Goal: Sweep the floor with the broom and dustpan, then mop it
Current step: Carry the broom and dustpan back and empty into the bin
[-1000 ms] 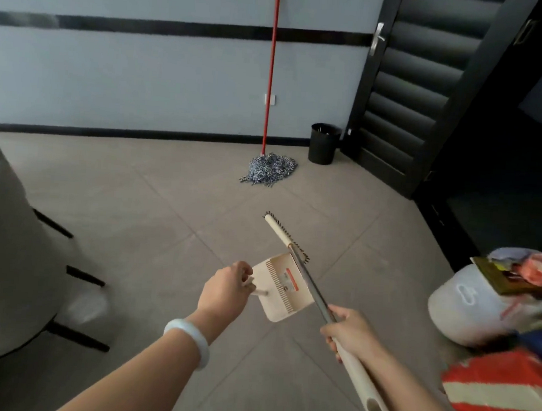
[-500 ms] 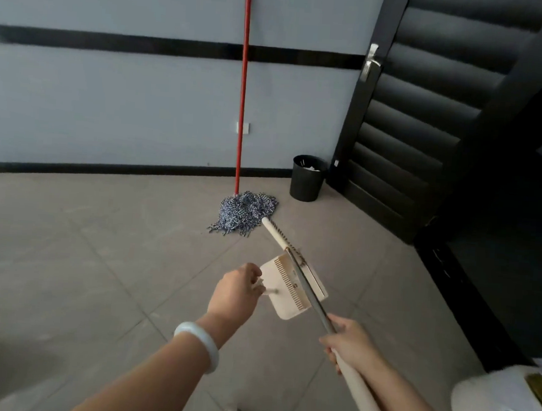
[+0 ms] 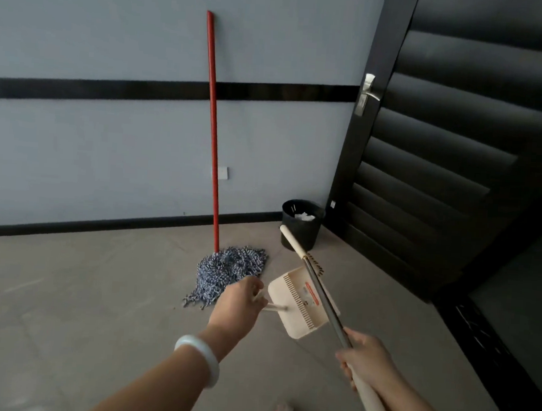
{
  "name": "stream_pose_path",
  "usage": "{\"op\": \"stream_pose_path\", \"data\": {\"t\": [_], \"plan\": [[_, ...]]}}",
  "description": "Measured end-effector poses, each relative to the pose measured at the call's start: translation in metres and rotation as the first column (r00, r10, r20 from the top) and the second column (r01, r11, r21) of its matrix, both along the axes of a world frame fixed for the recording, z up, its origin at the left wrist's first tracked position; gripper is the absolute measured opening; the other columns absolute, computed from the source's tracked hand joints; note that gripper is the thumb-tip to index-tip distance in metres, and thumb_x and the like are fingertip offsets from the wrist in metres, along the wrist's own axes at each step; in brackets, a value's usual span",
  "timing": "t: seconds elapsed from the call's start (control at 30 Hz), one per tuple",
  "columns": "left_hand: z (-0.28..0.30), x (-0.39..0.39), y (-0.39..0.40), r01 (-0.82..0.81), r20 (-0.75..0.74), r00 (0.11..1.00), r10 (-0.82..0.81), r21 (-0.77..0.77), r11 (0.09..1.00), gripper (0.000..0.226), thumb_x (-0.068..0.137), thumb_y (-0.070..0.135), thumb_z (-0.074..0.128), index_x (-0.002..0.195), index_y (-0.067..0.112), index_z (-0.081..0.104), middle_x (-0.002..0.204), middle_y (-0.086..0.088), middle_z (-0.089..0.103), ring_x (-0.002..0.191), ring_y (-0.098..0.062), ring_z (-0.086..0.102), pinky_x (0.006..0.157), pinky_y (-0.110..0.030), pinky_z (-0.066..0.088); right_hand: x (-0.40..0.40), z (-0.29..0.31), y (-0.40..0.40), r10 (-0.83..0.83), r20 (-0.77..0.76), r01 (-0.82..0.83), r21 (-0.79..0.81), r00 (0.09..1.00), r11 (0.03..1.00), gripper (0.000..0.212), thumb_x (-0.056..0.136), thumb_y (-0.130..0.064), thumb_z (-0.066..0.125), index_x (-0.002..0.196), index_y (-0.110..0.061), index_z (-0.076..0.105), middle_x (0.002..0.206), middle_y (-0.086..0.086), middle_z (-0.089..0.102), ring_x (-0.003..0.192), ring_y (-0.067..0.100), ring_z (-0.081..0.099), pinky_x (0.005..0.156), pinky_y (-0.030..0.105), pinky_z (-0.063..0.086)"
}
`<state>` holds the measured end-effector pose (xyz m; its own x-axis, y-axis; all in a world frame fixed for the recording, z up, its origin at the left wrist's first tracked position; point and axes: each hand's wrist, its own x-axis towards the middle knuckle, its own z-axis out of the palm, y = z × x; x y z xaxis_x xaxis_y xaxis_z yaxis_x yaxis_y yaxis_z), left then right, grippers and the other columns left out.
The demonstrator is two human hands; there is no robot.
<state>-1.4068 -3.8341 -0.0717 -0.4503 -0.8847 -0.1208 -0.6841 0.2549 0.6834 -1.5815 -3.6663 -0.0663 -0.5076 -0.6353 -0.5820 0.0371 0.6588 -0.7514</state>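
Left hand, fingers curled, grips the thin handle of the cream dustpan, held off the floor with its comb-toothed edge showing. Right hand is wrapped round the broom shaft, which slants up and away across the dustpan toward the black bin in the corner by the dark door. A red-handled mop leans on the wall, its head on the floor by the wall edge. Since half a second ago both grips are unchanged, while the mop, bin and door loom closer and the white object at lower right has left view.
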Motion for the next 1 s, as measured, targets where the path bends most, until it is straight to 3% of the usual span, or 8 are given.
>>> {"op": "stream_pose_path", "data": {"t": [0.3,0.47,0.6,0.73,0.87,1.0], "plan": [[0.028,-0.076,-0.177,0.008,0.021,1.0,-0.007,-0.065,0.998,0.008,0.09,0.022,0.064,0.098,0.021,0.064,0.074,0.008,0.065,0.06,-0.008,0.059,0.055,-0.023,0.046,-0.1,0.019,-0.157,-0.02,-0.02,0.021,0.03,1.0,0.999,0.036,0.081,0.012,0.053,0.088,-0.024,0.057,0.051,0.011,0.049,0.036,0.015,0.041,0.035,0.021,0.038],[0.044,-0.103,-0.27,0.077,0.024,0.997,-0.074,-0.151,0.985,0.019,0.089,0.02,0.067,0.108,0.017,0.063,0.087,0.002,0.067,0.069,-0.016,0.062,0.066,-0.029,0.051,-0.127,0.018,-0.235,-0.053,-0.041,0.055,0.061,0.998,0.997,0.048,0.08,0.008,0.054,0.119,-0.018,0.061,0.054,0.011,0.054,0.042,0.016,0.046,0.04,0.024,0.041],[0.067,-0.122,-0.335,0.17,0.063,0.985,-0.159,-0.251,0.953,0.021,0.09,0.023,0.065,0.109,0.017,0.063,0.09,-0.003,0.071,0.082,-0.026,0.067,0.066,-0.03,0.046,-0.138,0.027,-0.292,-0.105,-0.068,0.108,0.048,0.992,0.993,0.048,0.081,0.007,0.053,0.122,-0.017,0.061,0.064,0.013,0.06,0.05,0.018,0.052,0.047,0.029,0.046],[0.079,-0.141,-0.377,0.268,0.122,0.963,-0.241,-0.318,0.909,0.022,0.091,0.023,0.063,0.112,0.015,0.062,0.099,-0.004,0.071,0.091,-0.026,0.066,0.071,-0.031,0.047,-0.153,0.025,-0.338,-0.176,-0.091,0.177,0.011,0.98,0.984,0.059,0.081,0.005,0.052,0.134,-0.022,0.053,0.064,0.012,0.062,0.048,0.017,0.053,0.044,0.025,0.046],[0.074,-0.161,-0.398,0.374,0.209,0.924,-0.319,-0.327,0.868,0.021,0.093,0.023,0.061,0.113,0.02,0.059,0.099,0.0,0.069,0.086,-0.022,0.066,0.072,-0.034,0.053,-0.165,0.016,-0.363,-0.242,-0.076,0.243,0.0,0.967,0.97,0.066,0.083,0.004,0.052,0.142,-0.025,0.043,0.066,0.011,0.063,0.045,0.014,0.053,0.04,0.02,0.043],[0.061,-0.181,-0.41,0.433,0.276,0.894,-0.353,-0.334,0.837,0.019,0.093,0.023,0.059,0.112,0.022,0.056,0.097,0.002,0.068,0.082,-0.019,0.064,0.067,-0.027,0.048,-0.181,0.01,-0.38,-0.272,-0.07,0.273,0.01,0.96,0.962,0.064,0.081,0.005,0.05,0.14,-0.021,0.047,0.061,0.011,0.06,0.04,0.014,0.052,0.038,0.02,0.042]]}}
